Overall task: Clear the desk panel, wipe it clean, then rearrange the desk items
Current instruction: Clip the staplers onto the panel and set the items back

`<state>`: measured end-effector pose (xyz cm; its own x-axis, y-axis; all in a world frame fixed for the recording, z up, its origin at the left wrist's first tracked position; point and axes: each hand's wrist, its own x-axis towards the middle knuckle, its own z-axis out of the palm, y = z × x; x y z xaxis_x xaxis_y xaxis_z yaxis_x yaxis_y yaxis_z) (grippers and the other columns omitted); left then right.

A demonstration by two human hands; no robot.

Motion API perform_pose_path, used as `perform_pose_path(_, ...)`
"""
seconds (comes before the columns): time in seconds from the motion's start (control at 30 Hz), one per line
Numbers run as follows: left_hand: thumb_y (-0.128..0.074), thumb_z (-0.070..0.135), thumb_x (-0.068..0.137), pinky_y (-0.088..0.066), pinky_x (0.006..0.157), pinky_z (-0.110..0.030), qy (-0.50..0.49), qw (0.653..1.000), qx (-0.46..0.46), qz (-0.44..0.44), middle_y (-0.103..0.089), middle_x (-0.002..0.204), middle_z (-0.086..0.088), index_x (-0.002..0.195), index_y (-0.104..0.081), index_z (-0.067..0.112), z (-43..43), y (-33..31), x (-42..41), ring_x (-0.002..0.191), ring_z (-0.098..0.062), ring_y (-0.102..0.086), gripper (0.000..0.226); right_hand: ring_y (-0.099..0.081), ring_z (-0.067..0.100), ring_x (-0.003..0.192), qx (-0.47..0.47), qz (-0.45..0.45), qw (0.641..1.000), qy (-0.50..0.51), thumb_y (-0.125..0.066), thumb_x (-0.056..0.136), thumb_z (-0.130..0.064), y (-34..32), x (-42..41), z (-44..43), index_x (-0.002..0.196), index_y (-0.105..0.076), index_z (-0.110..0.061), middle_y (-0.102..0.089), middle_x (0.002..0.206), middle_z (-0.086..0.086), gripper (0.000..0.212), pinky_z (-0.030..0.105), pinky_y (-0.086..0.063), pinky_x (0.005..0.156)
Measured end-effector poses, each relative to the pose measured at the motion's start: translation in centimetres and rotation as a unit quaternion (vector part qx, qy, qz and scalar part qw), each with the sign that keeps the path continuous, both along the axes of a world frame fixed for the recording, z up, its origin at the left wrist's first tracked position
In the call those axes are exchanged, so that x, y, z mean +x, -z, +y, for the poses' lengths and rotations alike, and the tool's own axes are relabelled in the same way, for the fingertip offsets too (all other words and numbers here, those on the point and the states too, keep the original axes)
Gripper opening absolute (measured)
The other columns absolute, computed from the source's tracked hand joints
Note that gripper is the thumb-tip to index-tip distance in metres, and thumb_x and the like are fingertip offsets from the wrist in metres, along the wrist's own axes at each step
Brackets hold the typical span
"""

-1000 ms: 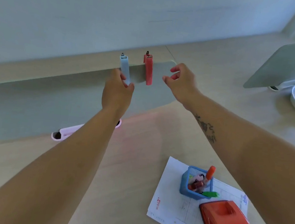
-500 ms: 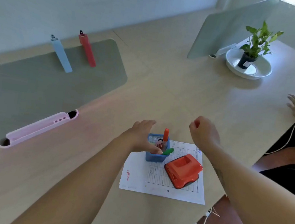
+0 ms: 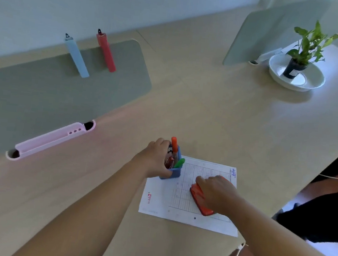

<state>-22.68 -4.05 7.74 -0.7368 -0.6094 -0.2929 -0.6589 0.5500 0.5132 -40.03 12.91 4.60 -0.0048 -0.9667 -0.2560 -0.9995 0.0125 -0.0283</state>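
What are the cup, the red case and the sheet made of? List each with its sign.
Cup: probably matte blue plastic; even colour, stiff walls.
Red case: likely moulded plastic; smooth, slightly shiny, rounded corners.
Sheet: paper; thin, flat, white, printed with a grid.

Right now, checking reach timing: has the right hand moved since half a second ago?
Yes. Against the paper sheet, the right hand came from its far edge nearer, onto the orange tool; the left hand grips the blue cup.
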Motion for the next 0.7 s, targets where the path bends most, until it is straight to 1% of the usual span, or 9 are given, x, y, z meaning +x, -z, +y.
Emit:
perform_pose_path(0.07, -0.082, 0.043, 0.062, -0.05, 0.091, -0.043, -0.024, 1.0, 0.001, -0.002, -0.045, 0.119, 0.004, 0.127, -0.045, 0.023, -1.3, -0.4, 2.3, 0.109, -0.018, -0.045, 0.077, -0.06, 0.025, 0.071, -0.01, -0.015, 1.0, 0.0, -0.03, 0.097, -0.048, -1.2, 0.7, -2.4, 0.096, -0.049, -0.019, -0.065, 0.079, 0.004, 0.035, 0.032, -0.043, 0.064)
perform_pose_path(0.13, -0.082, 0.042, 0.062, -0.05, 0.09, -0.043, -0.057, 0.998, -0.005, -0.009, -0.044, 0.119, 0.004, 0.127, -0.045, 0.023, -2.8, -0.7, 5.1, 0.109, -0.018, -0.046, 0.077, -0.061, 0.026, 0.071, -0.041, -0.01, 0.999, -0.032, -0.032, 0.098, -0.045, -2.2, 1.9, -5.6, 0.101, -0.05, -0.017, -0.065, 0.079, 0.005, 0.034, 0.031, -0.039, 0.06)
perform_pose_path(0.23, -0.081, 0.039, 0.061, -0.05, 0.09, -0.043, -0.115, 0.993, -0.013, -0.024, -0.045, 0.115, 0.004, 0.125, -0.046, 0.022, -4.9, -0.9, 10.1, 0.106, -0.02, -0.047, 0.075, -0.062, 0.029, 0.07, -0.055, -0.037, 0.996, -0.051, -0.037, 0.097, -0.042, -3.4, 4.7, -11.1, 0.094, -0.047, -0.015, -0.066, 0.077, 0.009, 0.029, 0.031, -0.039, 0.058)
perform_pose_path(0.3, -0.078, 0.042, 0.058, -0.051, 0.088, -0.043, -0.157, 0.987, -0.019, -0.026, -0.047, 0.112, 0.004, 0.121, -0.046, 0.025, -6.1, -0.8, 14.1, 0.102, -0.019, -0.05, 0.073, -0.063, 0.034, 0.071, -0.068, -0.05, 0.995, -0.055, -0.042, 0.096, -0.04, -3.8, 6.9, -14.7, 0.088, -0.043, -0.015, -0.066, 0.077, 0.011, 0.026, 0.032, -0.038, 0.058)
perform_pose_path(0.33, -0.077, 0.044, 0.055, -0.052, 0.087, -0.042, -0.179, 0.983, -0.022, -0.024, -0.049, 0.111, 0.005, 0.118, -0.047, 0.027, -6.6, -0.8, 16.1, 0.101, -0.019, -0.051, 0.072, -0.063, 0.035, 0.073, -0.072, -0.053, 0.994, -0.06, -0.043, 0.095, -0.038, -3.7, 8.0, -16.5, 0.088, -0.044, -0.014, -0.066, 0.079, 0.013, 0.025, 0.032, -0.037, 0.059)
perform_pose_path(0.43, -0.074, 0.046, 0.051, -0.053, 0.084, -0.041, -0.252, 0.967, -0.018, -0.031, -0.052, 0.106, 0.006, 0.109, -0.048, 0.032, -7.9, -0.1, 22.2, 0.097, -0.018, -0.054, 0.066, -0.064, 0.036, 0.077, -0.074, -0.046, 0.992, -0.091, -0.044, 0.095, -0.036, -2.6, 11.2, -21.9, 0.097, -0.048, -0.011, -0.067, 0.084, 0.015, 0.026, 0.034, -0.038, 0.061)
perform_pose_path(0.53, -0.074, 0.047, 0.046, -0.054, 0.081, -0.042, -0.303, 0.952, -0.024, -0.045, -0.051, 0.1, 0.007, 0.104, -0.049, 0.033, -8.9, 0.5, 27.6, 0.093, -0.017, -0.054, 0.064, -0.063, 0.037, 0.079, -0.078, -0.043, 0.99, -0.108, -0.043, 0.094, -0.038, -1.3, 14.0, -26.3, 0.1, -0.046, -0.012, -0.067, 0.087, 0.017, 0.027, 0.035, -0.037, 0.062)
perform_pose_path(0.6, -0.072, 0.046, 0.044, -0.054, 0.08, -0.042, -0.335, 0.941, -0.026, -0.048, -0.051, 0.101, 0.007, 0.105, -0.05, 0.032, -9.2, 0.7, 31.1, 0.094, -0.017, -0.053, 0.067, -0.062, 0.037, 0.08, -0.074, -0.052, 0.989, -0.114, -0.043, 0.094, -0.039, -0.6, 16.0, -29.0, 0.099, -0.045, -0.013, -0.066, 0.088, 0.017, 0.027, 0.036, -0.038, 0.064)
perform_pose_path(0.7, -0.073, 0.043, 0.044, -0.051, 0.085, -0.04, -0.373, 0.926, -0.022, -0.056, -0.048, 0.106, 0.005, 0.115, -0.051, 0.032, -9.8, 0.5, 35.0, 0.099, -0.021, -0.051, 0.075, -0.061, 0.037, 0.082, -0.066, -0.051, 0.99, -0.116, -0.043, 0.093, -0.039, 0.7, 17.9, -32.2, 0.1, -0.044, -0.014, -0.065, 0.089, 0.016, 0.026, 0.038, -0.042, 0.068)
